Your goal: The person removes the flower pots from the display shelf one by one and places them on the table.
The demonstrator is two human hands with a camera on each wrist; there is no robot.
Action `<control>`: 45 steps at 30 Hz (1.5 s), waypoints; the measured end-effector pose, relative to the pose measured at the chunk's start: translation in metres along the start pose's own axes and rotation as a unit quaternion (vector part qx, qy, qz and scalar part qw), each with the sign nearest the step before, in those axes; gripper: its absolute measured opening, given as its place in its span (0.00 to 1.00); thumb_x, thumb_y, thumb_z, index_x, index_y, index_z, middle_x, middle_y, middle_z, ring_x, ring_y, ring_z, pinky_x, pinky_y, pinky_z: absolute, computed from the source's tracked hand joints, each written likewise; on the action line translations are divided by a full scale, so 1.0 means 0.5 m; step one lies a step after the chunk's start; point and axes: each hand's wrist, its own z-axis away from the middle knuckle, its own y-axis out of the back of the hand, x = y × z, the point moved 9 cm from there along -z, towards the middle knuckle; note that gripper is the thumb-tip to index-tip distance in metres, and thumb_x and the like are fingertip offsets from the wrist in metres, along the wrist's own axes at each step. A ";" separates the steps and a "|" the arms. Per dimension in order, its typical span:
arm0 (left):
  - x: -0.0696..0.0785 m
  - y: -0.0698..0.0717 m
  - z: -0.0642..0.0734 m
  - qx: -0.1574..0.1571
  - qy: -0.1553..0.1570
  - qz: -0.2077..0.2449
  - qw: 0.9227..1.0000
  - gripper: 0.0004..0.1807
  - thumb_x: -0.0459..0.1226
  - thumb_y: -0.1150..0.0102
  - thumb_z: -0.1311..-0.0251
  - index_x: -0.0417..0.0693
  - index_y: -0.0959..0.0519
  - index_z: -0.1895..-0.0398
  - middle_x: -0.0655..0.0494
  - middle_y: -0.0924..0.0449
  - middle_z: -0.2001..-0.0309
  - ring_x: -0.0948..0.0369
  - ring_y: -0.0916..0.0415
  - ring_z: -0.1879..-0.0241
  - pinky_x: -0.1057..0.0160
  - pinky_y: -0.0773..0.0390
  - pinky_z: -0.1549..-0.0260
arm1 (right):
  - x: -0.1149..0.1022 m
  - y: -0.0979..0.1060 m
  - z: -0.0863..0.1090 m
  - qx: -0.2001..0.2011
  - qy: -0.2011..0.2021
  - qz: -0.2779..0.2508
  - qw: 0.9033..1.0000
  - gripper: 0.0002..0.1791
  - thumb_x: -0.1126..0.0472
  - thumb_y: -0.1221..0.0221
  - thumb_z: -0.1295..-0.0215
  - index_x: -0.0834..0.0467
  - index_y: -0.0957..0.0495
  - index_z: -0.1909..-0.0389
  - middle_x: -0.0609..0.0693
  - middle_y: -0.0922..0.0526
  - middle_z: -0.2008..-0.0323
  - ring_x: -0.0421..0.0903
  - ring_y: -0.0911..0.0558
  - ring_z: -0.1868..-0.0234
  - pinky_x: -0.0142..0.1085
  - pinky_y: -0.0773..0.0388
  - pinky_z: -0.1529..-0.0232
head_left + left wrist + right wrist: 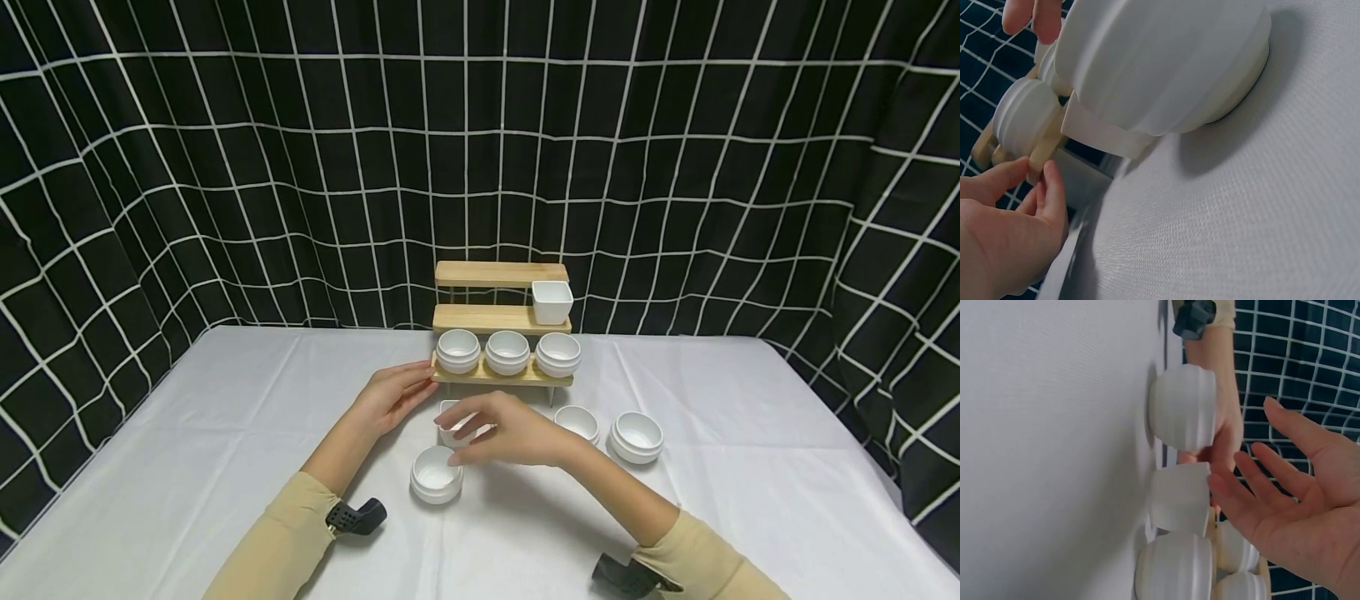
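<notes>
A three-tier wooden rack (480, 317) stands toward the back of the table. My left hand (387, 397) grips the left end of its lowest shelf (1046, 144), pinched between thumb and fingers in the left wrist view. Three round white bowls (507, 353) line that shelf, and a square white bowl (552, 302) sits at the right of the middle one. With loosely spread fingers, my right hand (517, 432) hovers over another square bowl (1179, 499), partly hiding it in the head view. Nearer me is a round bowl (436, 477); the right fingertips overlap its rim without gripping it.
To the right of the rack, two more round bowls, one (577, 423) partly behind my right forearm and another (636, 438) farther right, stand on the white tablecloth (750, 467). A black curtain with white grid lines (480, 167) surrounds the table's back and sides.
</notes>
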 end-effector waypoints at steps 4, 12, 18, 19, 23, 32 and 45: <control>-0.001 0.000 -0.001 -0.002 0.001 0.001 1.000 0.24 0.24 0.47 0.24 0.24 0.32 0.28 0.43 0.17 0.49 0.65 0.14 0.60 0.70 0.13 0.44 | 0.000 0.011 0.004 0.004 -0.007 0.014 1.000 0.24 0.65 0.29 0.34 0.70 0.20 0.39 0.63 0.16 0.40 0.60 0.14 0.42 0.42 0.10 0.40; -0.001 -0.002 -0.003 -0.011 -0.003 0.011 1.000 0.25 0.23 0.48 0.24 0.22 0.34 0.28 0.46 0.16 0.54 0.66 0.15 0.60 0.70 0.13 0.43 | 0.003 0.037 0.017 0.021 -0.034 0.012 0.999 0.24 0.61 0.30 0.31 0.66 0.19 0.38 0.61 0.16 0.39 0.59 0.15 0.41 0.43 0.12 0.38; 0.000 -0.002 -0.005 -0.015 -0.007 0.019 1.000 0.25 0.23 0.48 0.24 0.22 0.35 0.27 0.47 0.16 0.56 0.66 0.15 0.61 0.70 0.13 0.44 | 0.003 0.049 0.023 0.025 -0.040 0.016 0.999 0.24 0.61 0.31 0.30 0.67 0.20 0.37 0.63 0.17 0.38 0.61 0.16 0.41 0.43 0.13 0.38; 0.000 -0.002 -0.005 -0.016 -0.007 0.019 1.000 0.25 0.23 0.48 0.24 0.22 0.35 0.27 0.47 0.16 0.56 0.66 0.15 0.61 0.70 0.13 0.44 | 0.002 0.051 0.023 0.024 -0.036 0.022 0.999 0.24 0.61 0.31 0.30 0.67 0.20 0.37 0.63 0.17 0.38 0.60 0.15 0.42 0.42 0.12 0.38; 0.000 -0.003 -0.004 -0.014 -0.005 0.017 1.000 0.25 0.23 0.47 0.24 0.22 0.34 0.27 0.47 0.16 0.55 0.66 0.15 0.61 0.70 0.12 0.44 | -0.001 0.061 0.024 0.025 -0.026 0.043 0.998 0.24 0.60 0.31 0.29 0.67 0.19 0.37 0.61 0.16 0.39 0.53 0.13 0.45 0.39 0.11 0.42; 0.002 -0.005 0.000 -0.013 -0.002 0.016 1.000 0.26 0.23 0.47 0.24 0.22 0.35 0.27 0.48 0.16 0.56 0.67 0.15 0.62 0.70 0.13 0.44 | -0.012 0.089 0.027 0.039 0.007 0.028 0.999 0.22 0.66 0.33 0.30 0.72 0.21 0.38 0.67 0.16 0.41 0.57 0.12 0.47 0.50 0.11 0.40; 0.000 -0.004 -0.001 -0.013 0.000 0.018 1.000 0.25 0.23 0.48 0.24 0.22 0.35 0.27 0.49 0.16 0.57 0.66 0.15 0.62 0.71 0.12 0.46 | -0.019 0.143 0.049 0.082 0.001 0.033 0.996 0.21 0.66 0.33 0.29 0.71 0.20 0.39 0.64 0.15 0.42 0.55 0.12 0.47 0.36 0.11 0.43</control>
